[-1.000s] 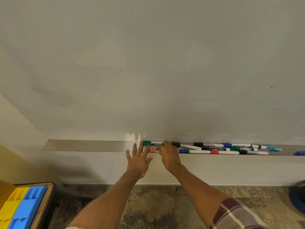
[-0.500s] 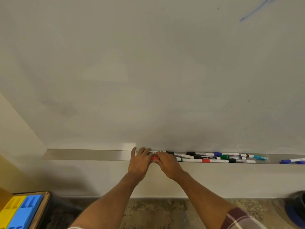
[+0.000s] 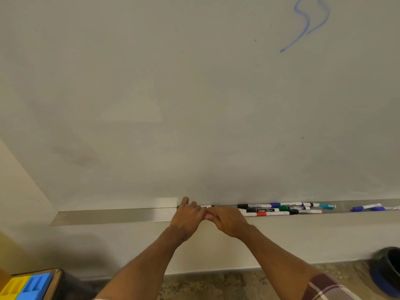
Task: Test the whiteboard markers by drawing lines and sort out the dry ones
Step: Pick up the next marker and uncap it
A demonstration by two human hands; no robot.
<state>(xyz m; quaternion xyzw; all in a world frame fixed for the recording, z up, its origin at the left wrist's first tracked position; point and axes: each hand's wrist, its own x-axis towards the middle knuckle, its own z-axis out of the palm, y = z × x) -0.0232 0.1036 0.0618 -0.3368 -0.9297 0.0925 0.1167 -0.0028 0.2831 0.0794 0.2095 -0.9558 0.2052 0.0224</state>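
The left hand (image 3: 187, 215) and right hand (image 3: 229, 221) are both gripping a red marker (image 3: 209, 216) at the tray (image 3: 108, 216) edge. It is likely handling as light, rigid and smooth: grip barrel and cap separately. The other markers (image 3: 281, 210) are lying rightward in the tray.

This looks like a classroom or a meeting room. A big whiteboard (image 3: 194, 94) is hung across the wall, and wavy blue lines (image 3: 303, 24) are drawn on it at 1 o'clock. Many markers (image 3: 281, 210) are laid in a long metal tray (image 3: 108, 216) at 3 o'clock. A speckled carpet (image 3: 216, 286) is seen at 6 o'clock, and yellow and blue plastic trays (image 3: 26, 286) at 8 o'clock.
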